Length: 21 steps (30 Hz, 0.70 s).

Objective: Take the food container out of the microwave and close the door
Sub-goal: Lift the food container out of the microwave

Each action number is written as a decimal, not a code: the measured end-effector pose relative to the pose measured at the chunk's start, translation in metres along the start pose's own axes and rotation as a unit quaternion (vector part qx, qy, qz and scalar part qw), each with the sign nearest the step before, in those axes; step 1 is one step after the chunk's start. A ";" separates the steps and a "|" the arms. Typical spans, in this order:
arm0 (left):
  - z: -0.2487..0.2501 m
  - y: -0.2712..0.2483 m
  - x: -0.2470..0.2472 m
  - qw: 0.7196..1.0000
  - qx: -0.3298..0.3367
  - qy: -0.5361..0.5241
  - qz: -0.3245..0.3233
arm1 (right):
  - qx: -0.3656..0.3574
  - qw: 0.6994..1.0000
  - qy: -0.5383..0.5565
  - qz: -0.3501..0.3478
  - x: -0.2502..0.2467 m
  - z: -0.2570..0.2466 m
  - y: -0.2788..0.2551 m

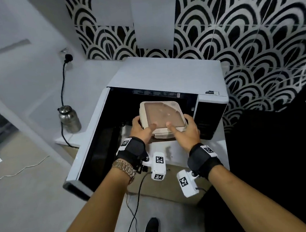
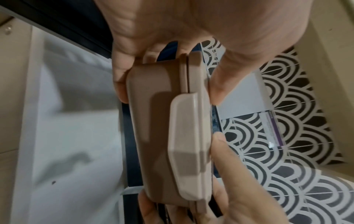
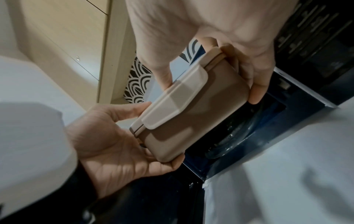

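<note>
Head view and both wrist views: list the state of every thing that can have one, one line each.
microwave door: swung fully open to the left.
food container: lid on, side clasp down, held at the microwave mouth.
left hand: grips the container's left end.
right hand: grips the container's right end.
steel bottle: upright, capped.
plug: in the wall socket.

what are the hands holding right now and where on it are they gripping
Both hands hold the food container by its near corners: left hand at the left, right hand at the right, thumbs on the lid, fingers underneath.
</note>
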<state>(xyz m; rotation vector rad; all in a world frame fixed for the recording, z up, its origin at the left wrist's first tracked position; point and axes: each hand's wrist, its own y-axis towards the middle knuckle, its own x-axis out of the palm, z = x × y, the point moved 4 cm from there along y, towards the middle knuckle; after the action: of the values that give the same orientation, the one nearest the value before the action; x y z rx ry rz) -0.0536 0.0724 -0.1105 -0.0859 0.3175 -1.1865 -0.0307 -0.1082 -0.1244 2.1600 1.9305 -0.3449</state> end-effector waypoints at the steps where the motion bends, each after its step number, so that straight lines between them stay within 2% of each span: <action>1: 0.005 -0.009 -0.002 1.000 0.009 -0.011 -0.003 | -0.013 1.000 0.005 -0.002 -0.005 -0.007 -0.005; 8: 0.052 -0.053 -0.015 0.990 0.025 -0.126 -0.056 | -0.116 0.992 0.041 -0.012 -0.028 -0.067 -0.016; 13: 0.098 -0.060 -0.037 0.985 0.100 -0.130 -0.053 | -0.151 0.981 0.112 -0.046 -0.035 -0.117 -0.007; 17: 0.136 -0.051 -0.073 0.974 0.069 -0.207 -0.057 | -0.175 0.967 0.156 -0.099 -0.029 -0.164 0.005; 21: 0.159 -0.025 -0.123 0.984 0.068 -0.155 -0.055 | -0.198 0.952 0.159 -0.172 -0.001 -0.200 0.016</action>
<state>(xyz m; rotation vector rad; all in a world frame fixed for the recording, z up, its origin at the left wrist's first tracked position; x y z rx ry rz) -0.0719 0.1602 0.0712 -0.1674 -0.0427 -1.2792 -0.0094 -0.0469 0.0658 1.6982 2.3085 0.3369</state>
